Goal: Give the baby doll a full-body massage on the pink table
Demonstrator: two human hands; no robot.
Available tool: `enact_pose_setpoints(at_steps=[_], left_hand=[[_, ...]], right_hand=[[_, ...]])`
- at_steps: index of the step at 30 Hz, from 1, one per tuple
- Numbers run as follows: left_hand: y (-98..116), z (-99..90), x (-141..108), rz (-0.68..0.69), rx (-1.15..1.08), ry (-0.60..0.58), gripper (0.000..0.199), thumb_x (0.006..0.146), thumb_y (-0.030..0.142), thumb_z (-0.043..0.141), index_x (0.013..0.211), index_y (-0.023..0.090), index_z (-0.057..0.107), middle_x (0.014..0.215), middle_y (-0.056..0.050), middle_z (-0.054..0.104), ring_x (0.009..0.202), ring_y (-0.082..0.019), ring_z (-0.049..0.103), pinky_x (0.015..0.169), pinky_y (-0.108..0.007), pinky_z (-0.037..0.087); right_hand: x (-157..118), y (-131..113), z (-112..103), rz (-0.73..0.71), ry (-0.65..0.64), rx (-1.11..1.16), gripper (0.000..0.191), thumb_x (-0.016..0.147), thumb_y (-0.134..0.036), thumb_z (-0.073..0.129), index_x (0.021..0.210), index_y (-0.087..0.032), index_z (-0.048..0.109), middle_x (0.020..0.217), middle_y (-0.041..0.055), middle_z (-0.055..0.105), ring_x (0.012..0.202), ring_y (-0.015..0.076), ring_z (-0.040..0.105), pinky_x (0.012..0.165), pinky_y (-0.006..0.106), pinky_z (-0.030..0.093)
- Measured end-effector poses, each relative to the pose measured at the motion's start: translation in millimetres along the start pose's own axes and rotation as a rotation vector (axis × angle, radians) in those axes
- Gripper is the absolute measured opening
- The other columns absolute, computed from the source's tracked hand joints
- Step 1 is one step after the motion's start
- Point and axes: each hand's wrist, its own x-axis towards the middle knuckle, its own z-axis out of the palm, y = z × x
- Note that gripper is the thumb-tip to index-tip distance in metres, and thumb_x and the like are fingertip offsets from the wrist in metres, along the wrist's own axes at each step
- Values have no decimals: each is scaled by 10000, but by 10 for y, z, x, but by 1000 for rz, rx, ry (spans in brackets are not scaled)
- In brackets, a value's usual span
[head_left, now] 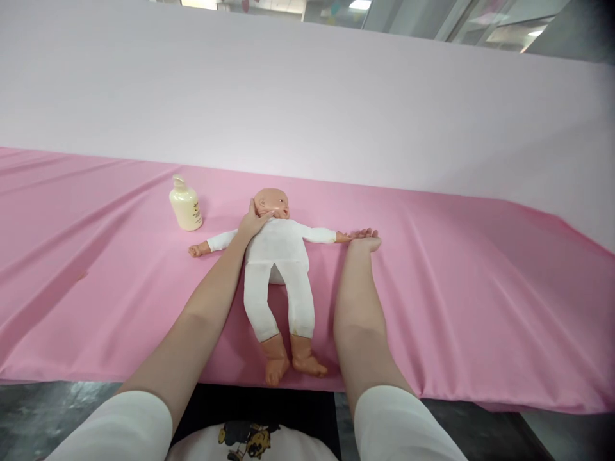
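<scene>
A baby doll (278,246) in a white suit lies on its back on the pink cloth, arms spread, feet toward the front edge, its head turned to the right. My left hand (254,222) rests at the doll's neck and cheek, thumb and fingers spread apart around the side of the jaw. Beside the doll's hand on the right, my right hand (366,239) lies palm up with its fingers stretched out, touching or nearly touching the small hand. Nothing is held in that palm.
A cream pump bottle (186,206) stands on the pink cloth (456,307), left of the doll's head. Behind the table rises a white panel (307,102). The cloth's front edge runs close to my body.
</scene>
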Motion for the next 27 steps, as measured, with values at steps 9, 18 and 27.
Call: enact_pose_setpoints(at_steps=[9, 18, 27], left_hand=[[15, -8, -2, 18, 30, -65, 1044, 841, 559, 701, 1621, 149, 141, 1473, -182, 548, 1333, -323, 564, 1110, -401, 425], [425, -528, 137, 47, -771, 114, 597, 970, 643, 445, 1404, 234, 479, 1450, -131, 558, 1287, -246, 598, 1028, -358, 492], [720, -1380, 75, 123, -1614, 486, 419, 1080, 446, 291, 847, 205, 540, 815, -6, 622, 656, -62, 570, 689, -139, 480]], right_hand=[[-302, 21, 384, -122, 79, -124, 221, 889, -304, 336, 1029, -231, 491, 911, 5, 490, 740, 115, 541, 709, 276, 538], [-1478, 367, 1051, -337, -821, -565, 274, 898, -408, 444, 1028, -208, 581, 1158, 76, 628, 1024, 174, 592, 940, 382, 529], [-1757, 524, 920, -854, -1102, -934, 408, 867, -281, 521, 1265, -203, 568, 1397, 129, 500, 1360, 262, 418, 1196, 497, 315]])
